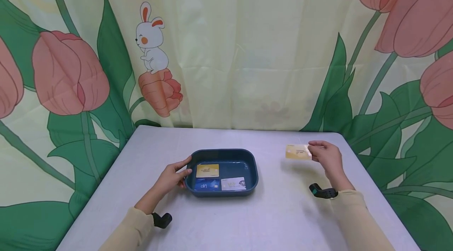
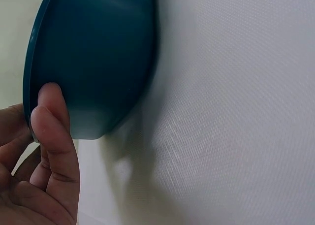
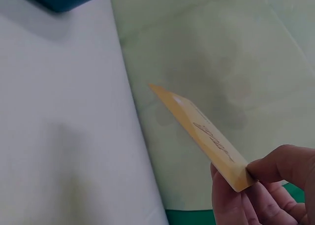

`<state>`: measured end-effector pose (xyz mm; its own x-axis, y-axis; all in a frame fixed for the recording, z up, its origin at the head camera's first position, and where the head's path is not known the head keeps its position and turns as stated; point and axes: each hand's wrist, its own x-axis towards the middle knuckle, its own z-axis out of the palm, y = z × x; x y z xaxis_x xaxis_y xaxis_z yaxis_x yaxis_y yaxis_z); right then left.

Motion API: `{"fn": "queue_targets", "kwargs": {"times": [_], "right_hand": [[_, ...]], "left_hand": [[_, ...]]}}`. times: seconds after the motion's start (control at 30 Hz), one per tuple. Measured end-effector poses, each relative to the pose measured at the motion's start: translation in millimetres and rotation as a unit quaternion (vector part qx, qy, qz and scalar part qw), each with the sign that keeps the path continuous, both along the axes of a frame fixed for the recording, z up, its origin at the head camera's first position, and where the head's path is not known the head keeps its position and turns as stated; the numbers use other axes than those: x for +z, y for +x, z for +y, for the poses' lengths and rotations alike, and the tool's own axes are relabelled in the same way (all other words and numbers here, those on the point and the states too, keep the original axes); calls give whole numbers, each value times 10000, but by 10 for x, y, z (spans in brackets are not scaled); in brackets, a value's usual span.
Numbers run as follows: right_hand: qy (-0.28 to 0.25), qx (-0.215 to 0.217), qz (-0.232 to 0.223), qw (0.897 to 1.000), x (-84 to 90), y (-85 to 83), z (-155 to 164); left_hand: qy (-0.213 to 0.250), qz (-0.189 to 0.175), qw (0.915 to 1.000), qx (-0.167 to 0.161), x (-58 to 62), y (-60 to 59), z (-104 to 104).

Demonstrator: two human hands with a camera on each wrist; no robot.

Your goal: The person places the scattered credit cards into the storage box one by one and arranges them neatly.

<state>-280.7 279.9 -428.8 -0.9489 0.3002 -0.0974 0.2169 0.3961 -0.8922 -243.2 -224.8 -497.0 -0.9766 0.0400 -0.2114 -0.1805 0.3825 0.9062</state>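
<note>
The left hand (image 1: 172, 176) gripped the rim of the dark teal plastic tray (image 1: 252, 164), apparently steadying it on the white worktop (image 1: 269, 219). The right hand (image 1: 327, 156) held one pale gold card (image 1: 298, 152) aloft, fingers (image 3: 275, 168) pinching its end. Three cards lay inside: yellow (image 1: 207, 170), blue (image 1: 206, 184), white (image 1: 233, 183).

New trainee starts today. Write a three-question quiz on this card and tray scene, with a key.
1. True or false: the person's right hand pinches a pale gold plastic card above the white table.
2. How many cards lie inside the dark blue oval plastic tray?
A) two B) three C) five
3. Fill in: the person's left hand holds the tray's ____ rim, seen from the head camera.

Key:
1. True; the card is off the table, to the right of the tray.
2. B: a yellow card, a blue card and a white card.
3. Left.
</note>
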Motion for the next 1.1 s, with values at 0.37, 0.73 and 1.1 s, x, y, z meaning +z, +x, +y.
{"fn": "queue_targets", "kwargs": {"times": [0.37,0.73,1.1], "right_hand": [[-48,-6,189,9998,68,-23,-177],[-110,364,305,9988,157,-19,-428],[13,631,343,9974,147,-55,-710]], "left_hand": [[49,28,10000,16,-52,-10,-3],[-14,25,10000,70,-43,-23,12],[-48,24,9999,95,-28,-10,13]]}}
